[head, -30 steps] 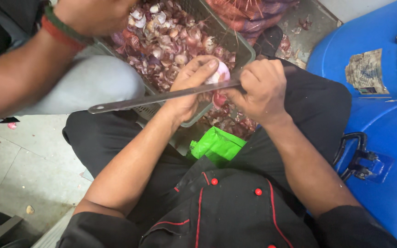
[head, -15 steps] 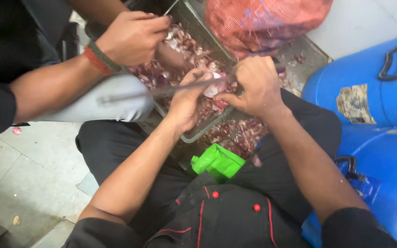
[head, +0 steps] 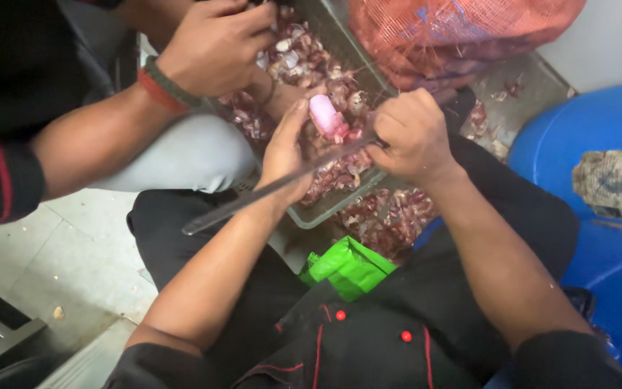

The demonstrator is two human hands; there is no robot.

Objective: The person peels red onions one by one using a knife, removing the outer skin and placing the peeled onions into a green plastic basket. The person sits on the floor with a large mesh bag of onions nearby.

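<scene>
The onion point(head: 323, 113) has come up higher between my hands since a moment ago. My left hand point(head: 287, 148) pinches it at twelve o'clock over the tray point(head: 329, 209); my right hand point(head: 413, 135) grips the knife point(head: 268, 189). A slip could nick my left fingers.

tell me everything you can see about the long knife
The long knife has a narrow, dull grey metal blade, straight and slightly smeared. It lies slanted, tip low toward the person's left. The right hand hides the handle in a closed grip. The blade crosses the left hand, which holds a peeled pink onion over the grey tray.
</scene>
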